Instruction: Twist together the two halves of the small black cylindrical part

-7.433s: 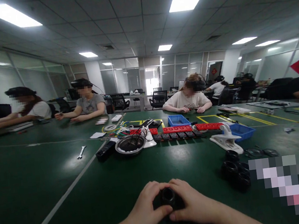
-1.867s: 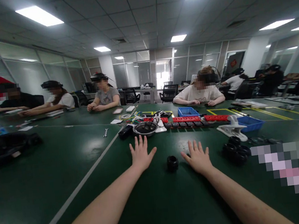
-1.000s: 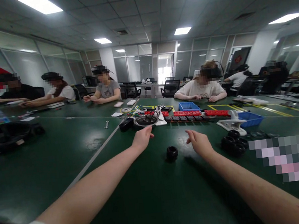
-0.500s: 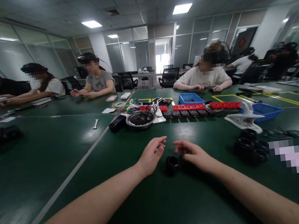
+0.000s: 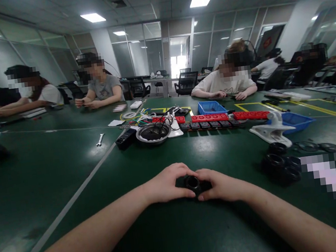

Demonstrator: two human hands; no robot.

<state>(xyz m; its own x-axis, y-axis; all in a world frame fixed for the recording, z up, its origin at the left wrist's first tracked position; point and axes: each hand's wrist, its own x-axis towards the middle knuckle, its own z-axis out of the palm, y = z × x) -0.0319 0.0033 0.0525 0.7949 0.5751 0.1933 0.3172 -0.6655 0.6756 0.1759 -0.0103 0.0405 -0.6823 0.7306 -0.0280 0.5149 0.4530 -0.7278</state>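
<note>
A short black hollow cylinder stands upright on the green table, its round opening facing up. My left hand is curled around its left side, thumb at the front and fingers behind. From the right, my right hand closes on it in the same way, thumb in front and fingers at the back rim. The fingertips of both hands nearly meet. More black cylinders of the same look are grouped to the right of my right hand.
A metal bowl with dark contents sits beyond my hands, beside a black handheld device. Farther right are red power strips, a white clamp and blue bins. A wrench lies left. Several people sit across the table.
Both hands have come down and inward, from open above and beside the black cylinder to closed around it. The view has shifted slightly.
</note>
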